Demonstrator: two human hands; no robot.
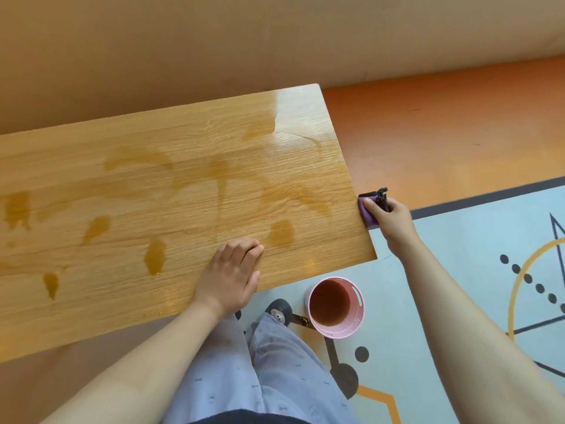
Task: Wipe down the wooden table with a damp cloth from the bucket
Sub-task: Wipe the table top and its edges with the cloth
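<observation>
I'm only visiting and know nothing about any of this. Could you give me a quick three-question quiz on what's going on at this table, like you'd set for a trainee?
1. Pick one: which hand grips the purple cloth at the right end of the table? A) left B) right C) both
2. True or false: the pink bucket stands on the table.
3. Fill in: the left hand rests flat on the ____.

Key
1. B, the right hand.
2. False: it stands on the floor, by the table's near corner.
3. table
</observation>
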